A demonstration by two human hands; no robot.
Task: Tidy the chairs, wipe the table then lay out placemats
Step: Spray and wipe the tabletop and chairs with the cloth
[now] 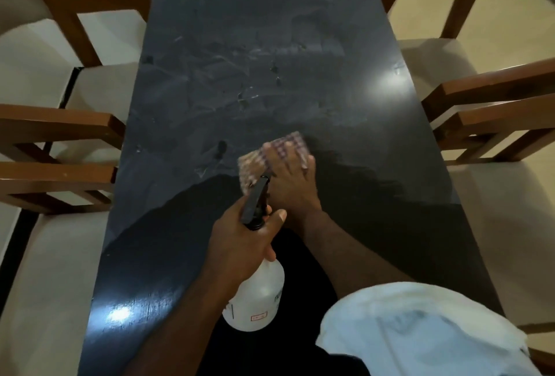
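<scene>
Left side: wooden chairs [60,123] with brown square frames and cream padded seats, close beside the table [240,45]. The table is rectangular, black and glossy, its far half streaked with grey smears (light glare near-left and right). The left hand [240,243] wraps its fingers round the neck of a spray bottle [258,294]: white translucent plastic, round body, black trigger head, small red-outlined label, unreadable. Just beyond, a checked cloth [255,162] lies at table centre, pressed by the right hand [291,180], fingers straight and spread. White sleeve [420,330] near right. Matching chairs [495,90] along the right edge.
</scene>
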